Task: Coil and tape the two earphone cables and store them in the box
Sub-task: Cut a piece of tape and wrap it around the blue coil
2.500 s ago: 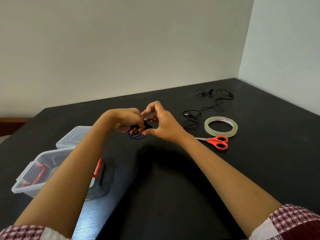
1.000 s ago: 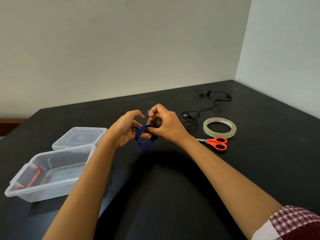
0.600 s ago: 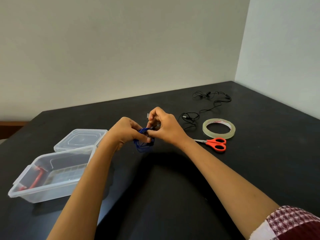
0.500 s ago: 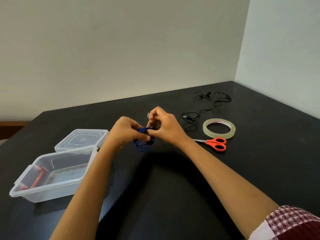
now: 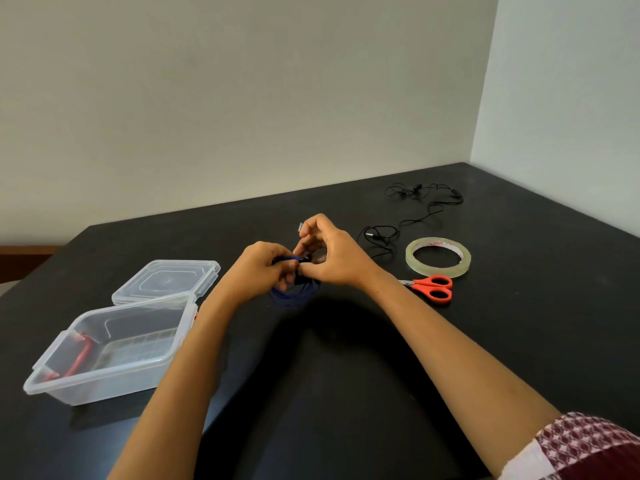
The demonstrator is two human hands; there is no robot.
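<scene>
- The black desk point(image 5: 519, 323) fills a corner between plain pale walls point(image 5: 242, 98).
- Mid-desk, the fingers of the left hand point(image 5: 261, 273) and the right hand point(image 5: 334, 259) pinch the blue cable coil point(image 5: 294, 296).
- A loose black cable point(image 5: 415, 209) lies at 2 o'clock.
- The tape roll point(image 5: 438, 256) and scissors point(image 5: 431, 287) lie at 3 o'clock.
- The open box point(image 5: 104, 386) sits at 8 o'clock.

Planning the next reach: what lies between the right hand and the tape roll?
Head view: a loop of the black earphone cable lies between the right hand and the tape roll.
</scene>
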